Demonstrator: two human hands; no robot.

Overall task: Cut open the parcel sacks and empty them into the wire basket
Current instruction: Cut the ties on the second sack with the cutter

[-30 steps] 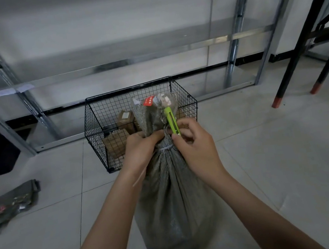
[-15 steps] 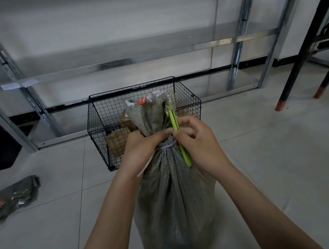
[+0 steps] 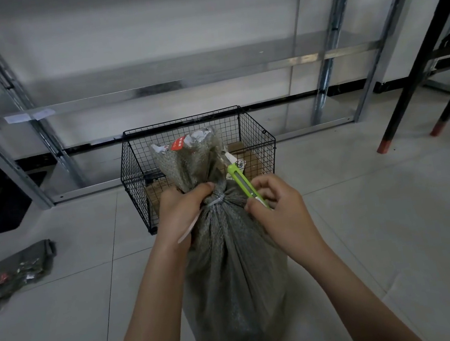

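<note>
Head view: looking down over both forearms at a grey woven sack (image 3: 231,269) standing upright on the tiled floor (image 3: 382,221), just in front of the wire basket (image 3: 134,182)
Sack: full-bodied, its neck gathered and cinched by a pale tie (image 3: 216,200); the loose mouth flares above the tie, with a red-and-white label showing at the top
Left hand (image 3: 183,213): fingers wrapped round the neck right at the tie, likely to keep the sack upright and the neck taut so the tie can be reached
Right hand (image 3: 281,214): curled round the lower handle of a green utility knife (image 3: 241,184), just right of the neck and not on the tie; the knife points up and away from the body, a safe angle; whether the blade is out I cannot tell
Hands: apart, one on either side of the neck
Wire basket: set at the foot of a metal shelving rack (image 3: 325,71) and already holding brown cardboard parcels (image 3: 248,158); near enough for the sack to be tipped straight in
Step in hand: by my judgement, lining up the knife to cut the tie; emptying not yet begun
Elsewhere: a flat, limp sack (image 3: 13,269) lies well apart on the left; black table legs (image 3: 411,74) stand at the right
</note>
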